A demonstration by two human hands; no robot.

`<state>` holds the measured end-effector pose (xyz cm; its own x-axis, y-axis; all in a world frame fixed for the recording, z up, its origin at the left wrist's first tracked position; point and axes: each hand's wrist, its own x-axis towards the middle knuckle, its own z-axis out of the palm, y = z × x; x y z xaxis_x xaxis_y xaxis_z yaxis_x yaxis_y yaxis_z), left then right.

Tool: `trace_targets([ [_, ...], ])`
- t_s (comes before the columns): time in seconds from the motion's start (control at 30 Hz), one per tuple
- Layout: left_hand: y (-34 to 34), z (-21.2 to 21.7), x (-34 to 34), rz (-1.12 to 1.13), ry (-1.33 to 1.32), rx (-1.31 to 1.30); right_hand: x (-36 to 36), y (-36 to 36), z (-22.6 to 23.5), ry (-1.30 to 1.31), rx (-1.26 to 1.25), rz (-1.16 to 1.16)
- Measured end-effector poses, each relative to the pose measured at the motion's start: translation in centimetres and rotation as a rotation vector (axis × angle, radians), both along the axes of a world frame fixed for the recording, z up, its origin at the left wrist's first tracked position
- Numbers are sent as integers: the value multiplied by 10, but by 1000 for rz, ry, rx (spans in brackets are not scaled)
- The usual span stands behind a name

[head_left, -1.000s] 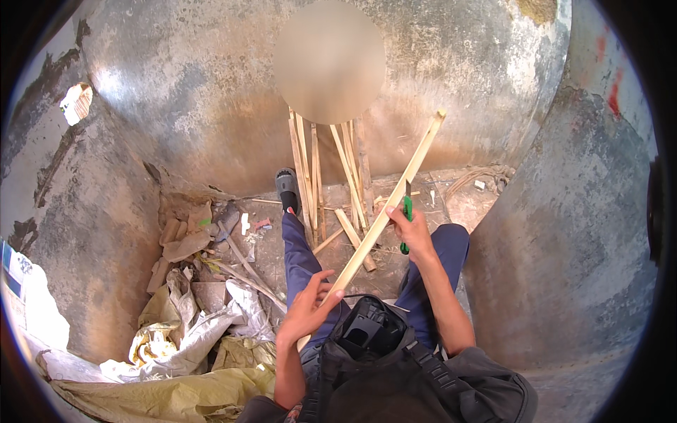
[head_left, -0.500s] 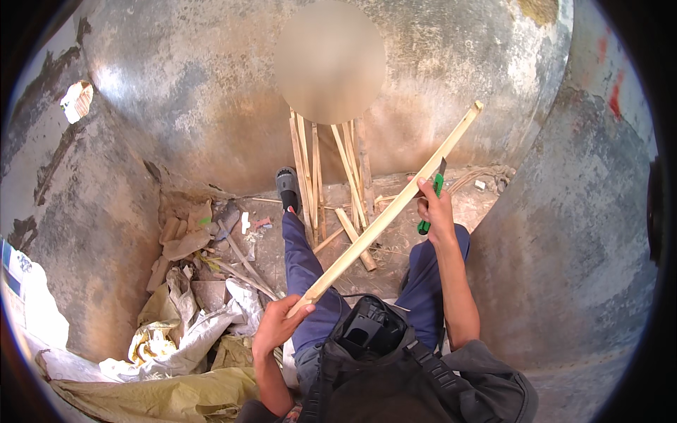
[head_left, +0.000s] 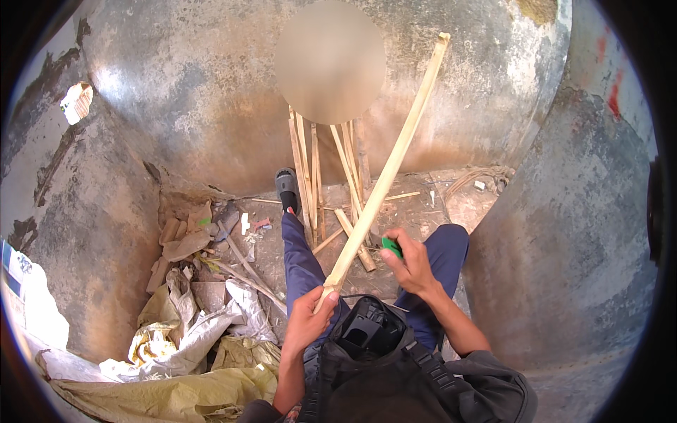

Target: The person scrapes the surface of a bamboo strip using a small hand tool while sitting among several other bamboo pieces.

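Note:
A long, pale bamboo strip (head_left: 390,173) slants up and to the right from my lap, its far end raised in front of the curved wall. My left hand (head_left: 310,316) is closed round its near end, close to a thicker joint. In my right hand (head_left: 412,266) is a green utility knife (head_left: 391,247), mostly covered by the fingers. The blade side points left, near the strip's right edge; I cannot tell whether it touches.
More bamboo strips (head_left: 314,176) lean against the curved grey wall (head_left: 211,106). A short bamboo piece (head_left: 367,258) lies between my legs. Crumpled sacks (head_left: 176,352) and broken scraps (head_left: 187,240) are heaped at left. Coiled strips (head_left: 479,176) lie at far right.
The strip has swung more upright, its far end rising. My right hand has left the strip's middle and come down and left with the knife. My left hand has shifted right with the near end.

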<state>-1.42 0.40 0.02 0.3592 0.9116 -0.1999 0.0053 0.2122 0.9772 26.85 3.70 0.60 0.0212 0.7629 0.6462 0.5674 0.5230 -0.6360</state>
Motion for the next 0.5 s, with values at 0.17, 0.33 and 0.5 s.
trace_targets([
  [0.17, 1, 3, 3, -24, -32, -20, 2, -23, 11, 1030, -236, 735],
  [0.33, 1, 6, 4, -45, -44, -33, -5, -78, 110, 1141, 164, 1199],
  [0.5, -1, 1, -3, -35, -60, -25, -20, -116, 155, 839, 560, 1464],
])
